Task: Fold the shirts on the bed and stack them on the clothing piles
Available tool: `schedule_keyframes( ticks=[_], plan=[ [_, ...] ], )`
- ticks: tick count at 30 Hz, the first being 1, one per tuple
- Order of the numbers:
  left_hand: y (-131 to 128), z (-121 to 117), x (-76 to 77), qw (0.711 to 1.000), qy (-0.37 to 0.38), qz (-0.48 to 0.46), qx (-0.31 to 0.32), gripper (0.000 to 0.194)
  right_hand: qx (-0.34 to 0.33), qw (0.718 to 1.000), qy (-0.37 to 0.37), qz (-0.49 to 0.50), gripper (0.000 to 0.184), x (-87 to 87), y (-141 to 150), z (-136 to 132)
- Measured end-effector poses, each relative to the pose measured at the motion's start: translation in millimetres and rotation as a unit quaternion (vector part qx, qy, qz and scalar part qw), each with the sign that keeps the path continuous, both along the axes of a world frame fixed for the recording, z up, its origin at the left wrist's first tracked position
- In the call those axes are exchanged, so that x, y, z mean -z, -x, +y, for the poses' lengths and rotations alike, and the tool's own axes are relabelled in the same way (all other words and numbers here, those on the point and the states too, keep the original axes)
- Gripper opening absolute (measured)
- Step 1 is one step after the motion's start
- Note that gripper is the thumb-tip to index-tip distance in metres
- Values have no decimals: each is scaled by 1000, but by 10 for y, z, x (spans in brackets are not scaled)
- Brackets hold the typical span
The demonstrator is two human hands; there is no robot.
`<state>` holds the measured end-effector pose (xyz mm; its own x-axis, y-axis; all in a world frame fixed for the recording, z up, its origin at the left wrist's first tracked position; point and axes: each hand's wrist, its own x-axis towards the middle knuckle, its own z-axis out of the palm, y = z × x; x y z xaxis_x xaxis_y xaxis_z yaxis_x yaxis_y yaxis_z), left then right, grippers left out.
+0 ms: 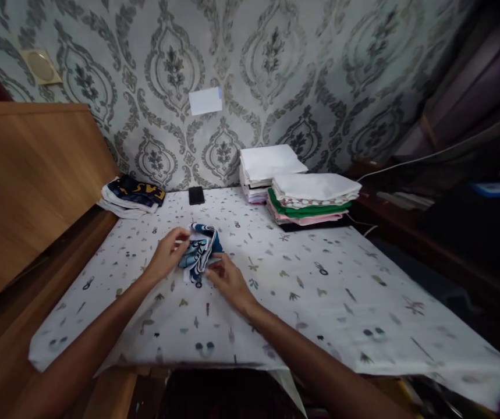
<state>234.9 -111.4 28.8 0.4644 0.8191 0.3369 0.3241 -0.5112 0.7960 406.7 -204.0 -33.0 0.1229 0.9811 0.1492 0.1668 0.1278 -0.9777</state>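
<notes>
A small blue garment (197, 254) with white edging, a striped band and dark lettering lies bunched on the cloth-covered table (276, 326). At its left side my left hand (167, 251) has its fingers and thumb curled on the fabric's edge. On the right side my right hand (229, 280) pinches the garment near its striped band. Part of the fabric is folded over itself, so its full shape is hidden.
A stack of folded clothes (313, 201) stands at the back right, with a second stack (271, 166) behind it. Folded dark and white clothes (134, 196) lie at the back left beside a wooden panel (35, 186). A black phone (196, 195) rests near the wall.
</notes>
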Motion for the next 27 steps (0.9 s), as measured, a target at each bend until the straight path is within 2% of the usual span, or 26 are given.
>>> schedule_keyframes(
  ticks=[2,5,8,10,12,15,17,19,22,24,27],
  plan=[
    [120,-52,144,1000,3,15,-23,33,2,999,3,-38,37,-63,24,-26],
    [179,-146,307,999,4,48,-13,40,21,994,18,-109,26,-131,102,1],
    [140,-149,358,997,-11,78,-24,28,42,989,27,-140,27,-110,152,84],
    [131,-87,290,998,5,45,-45,21,40,997,22,-62,29,-104,110,122],
    [188,-8,143,995,63,-43,-71,23,40,995,27,88,26,-154,-25,104],
    [414,58,-103,966,157,-154,-132,33,42,948,84,303,20,-302,-392,-56],
    [607,38,-183,956,184,-144,-179,38,39,927,128,350,19,-371,-686,-223],
    [767,-19,-160,952,190,-90,-224,43,49,934,165,312,21,-373,-945,-395],
    [851,-131,-15,950,188,-33,-249,42,28,959,200,199,24,-297,-1172,-597],
    [779,-206,64,956,179,-19,-233,37,-2,973,191,131,32,-248,-1221,-672],
    [512,-326,76,974,139,28,-178,30,-14,990,136,44,41,-219,-1223,-706]
  ],
)
